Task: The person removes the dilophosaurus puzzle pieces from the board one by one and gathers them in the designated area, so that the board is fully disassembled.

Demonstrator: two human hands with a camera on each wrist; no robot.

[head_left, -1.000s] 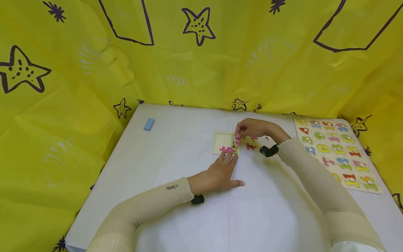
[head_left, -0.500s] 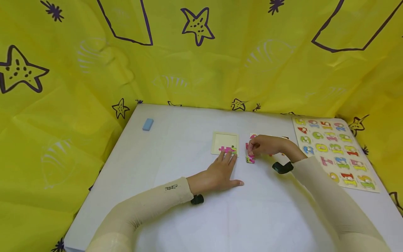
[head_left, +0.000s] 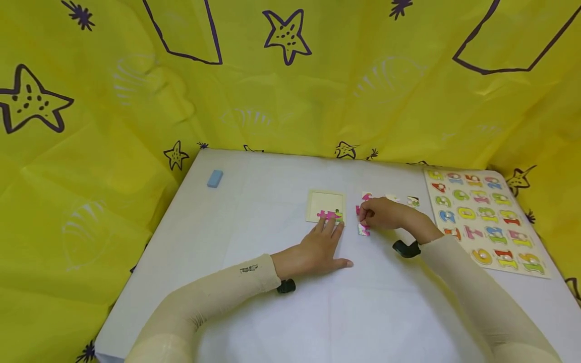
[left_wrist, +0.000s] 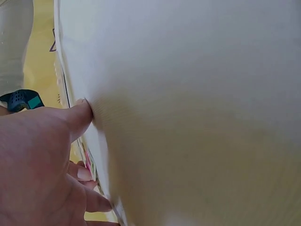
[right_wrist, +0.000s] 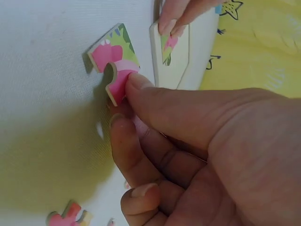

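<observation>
My left hand (head_left: 316, 248) lies with straight, spread fingers at the near edge of a small cream puzzle tray (head_left: 310, 204), its fingertips on pink and green jigsaw pieces (head_left: 333, 214) set along the tray's near side. To the right of the tray, my right hand (head_left: 382, 213) pinches a pink jigsaw piece (right_wrist: 121, 84) between thumb and fingers. In the right wrist view this piece overlaps a loose pink and green piece (right_wrist: 115, 47) on the table. The left wrist view shows mainly that hand's thumb (left_wrist: 81, 115) and the white table.
More loose jigsaw pieces (head_left: 413, 200) lie beyond my right hand. A number puzzle board (head_left: 499, 272) covers the table's right side. Far left sits a blue block (head_left: 215, 178). Yellow patterned cloth (head_left: 290, 101) hangs behind the white table (head_left: 254, 201).
My right hand has moved right, from the tray's right edge to the loose pieces, and the piece at that edge has left the tray. My left hand has stayed in place.
</observation>
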